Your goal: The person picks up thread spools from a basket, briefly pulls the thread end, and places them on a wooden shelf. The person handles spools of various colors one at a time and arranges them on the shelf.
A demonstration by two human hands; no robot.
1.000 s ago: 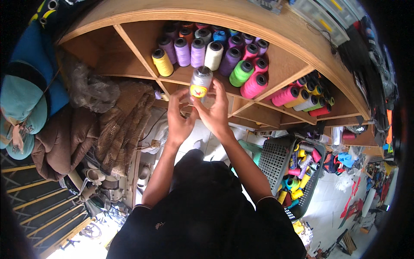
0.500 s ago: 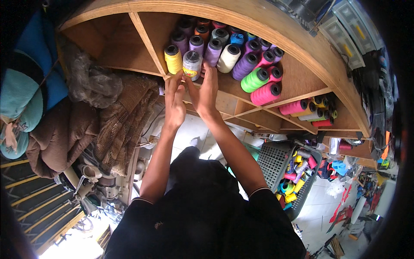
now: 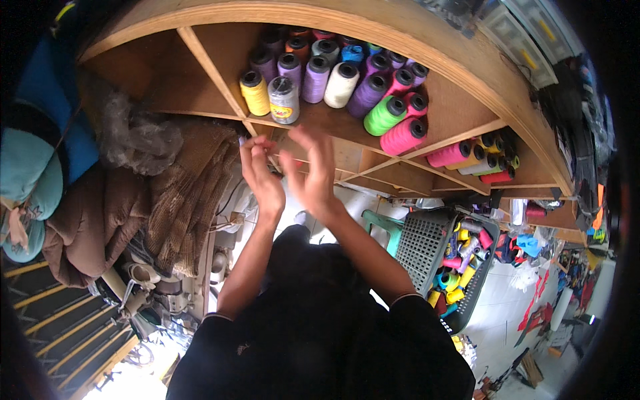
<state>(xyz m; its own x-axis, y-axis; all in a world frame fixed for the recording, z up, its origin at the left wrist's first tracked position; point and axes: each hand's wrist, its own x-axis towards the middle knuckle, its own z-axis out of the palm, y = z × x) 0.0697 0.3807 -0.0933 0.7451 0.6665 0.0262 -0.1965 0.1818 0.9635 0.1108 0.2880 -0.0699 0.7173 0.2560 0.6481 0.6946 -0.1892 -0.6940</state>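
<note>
A wrapped grey thread spool (image 3: 285, 99) with a yellow-and-red label stands on the wooden shelf (image 3: 333, 123), next to a yellow spool (image 3: 255, 92). Behind them stand several spools in purple, white, green and pink. My left hand (image 3: 260, 170) and my right hand (image 3: 313, 170) hang just below the shelf's front edge, both free of the spool, fingers spread and slightly blurred. Neither hand holds anything.
More spools (image 3: 477, 157) lie in the lower shelf compartment at right. A dark plastic basket (image 3: 427, 243) with several coloured spools stands on the floor at right. Folded brown fabric (image 3: 167, 200) and teal cushions (image 3: 27, 180) pile up at left.
Both hands carried the wrapped grey spool up, set it on the shelf beside the yellow spool, let go and drew back downward.
</note>
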